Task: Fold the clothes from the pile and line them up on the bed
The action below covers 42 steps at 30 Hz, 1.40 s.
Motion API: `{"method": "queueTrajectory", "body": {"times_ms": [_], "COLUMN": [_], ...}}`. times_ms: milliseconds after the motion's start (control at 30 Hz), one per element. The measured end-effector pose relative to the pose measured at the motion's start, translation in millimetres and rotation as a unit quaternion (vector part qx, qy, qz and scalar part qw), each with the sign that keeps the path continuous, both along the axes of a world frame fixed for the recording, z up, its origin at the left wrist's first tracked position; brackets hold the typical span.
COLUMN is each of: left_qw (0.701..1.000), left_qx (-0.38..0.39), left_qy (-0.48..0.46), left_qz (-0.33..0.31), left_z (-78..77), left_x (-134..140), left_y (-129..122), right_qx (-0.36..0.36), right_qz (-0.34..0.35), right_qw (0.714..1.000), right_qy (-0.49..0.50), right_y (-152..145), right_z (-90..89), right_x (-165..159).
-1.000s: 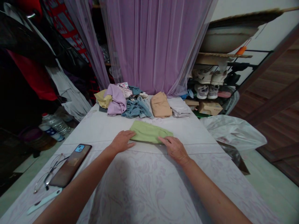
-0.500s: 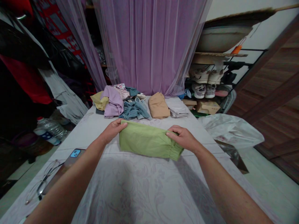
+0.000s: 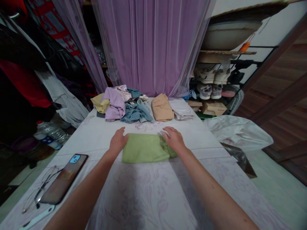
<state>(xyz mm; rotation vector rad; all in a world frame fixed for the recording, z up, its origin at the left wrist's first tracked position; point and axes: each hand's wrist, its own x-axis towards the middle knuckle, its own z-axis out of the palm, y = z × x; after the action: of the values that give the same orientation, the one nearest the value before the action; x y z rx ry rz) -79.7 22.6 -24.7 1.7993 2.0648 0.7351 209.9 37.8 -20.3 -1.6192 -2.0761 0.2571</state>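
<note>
A folded green garment (image 3: 144, 148) lies flat on the patterned white sheet (image 3: 144, 198), its gathered elastic end at the right partly under my right hand. My left hand (image 3: 118, 140) is at its upper left corner, thumb by the edge and fingers apart, gripping nothing. Over the upper right part rests my right hand (image 3: 174, 139), with its fingers stretched out and slightly spread. Behind the garment are a folded tan garment (image 3: 162, 108), a folded white cloth (image 3: 182, 109) and a loose heap with lilac (image 3: 114, 105), yellow (image 3: 100, 103) and blue (image 3: 137, 112) clothes.
At the left edge of the bed lie a phone (image 3: 64, 180), eyeglasses (image 3: 43, 187) and a pale-handled item (image 3: 39, 218). A purple curtain (image 3: 153, 48) hangs behind. Shoes (image 3: 209, 91) stand on a rack to the right, near a plastic bag (image 3: 240, 132).
The green garment, gripped at both ends and tilted earlier, now lies flat on the sheet. Both hands have loosened their grip; the right has moved left, closer to the other hand.
</note>
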Motion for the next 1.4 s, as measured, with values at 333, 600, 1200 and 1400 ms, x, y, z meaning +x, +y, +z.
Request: {"method": "queueTrajectory", "body": {"times_ms": [333,600,1200,1400], "left_qw": [0.944,0.961,0.954,0.947], "left_qx": [0.036,-0.008,0.027,0.037], "left_qy": [0.27,0.266,0.237,0.274], "left_qz": [-0.188,-0.069,-0.184,-0.166], "left_z": [-37.2,-28.6,-40.6,-37.3], "left_x": [58.2,38.7,104.1,63.1], "left_y": [-28.3,-19.4,-33.9,-32.9], "right_qx": [-0.063,-0.058,-0.02,-0.026], "right_qz": [0.106,0.015,-0.01,-0.015], "right_qw": [0.98,0.981,0.986,0.987], "right_qy": [-0.159,-0.183,-0.165,-0.158], "right_y": [-48.9,-59.8,-65.7,-65.2], "right_z": [-25.6,-30.0,-32.4,-32.8], "right_x": [-60.2,-28.1,-26.5,-27.3]}}
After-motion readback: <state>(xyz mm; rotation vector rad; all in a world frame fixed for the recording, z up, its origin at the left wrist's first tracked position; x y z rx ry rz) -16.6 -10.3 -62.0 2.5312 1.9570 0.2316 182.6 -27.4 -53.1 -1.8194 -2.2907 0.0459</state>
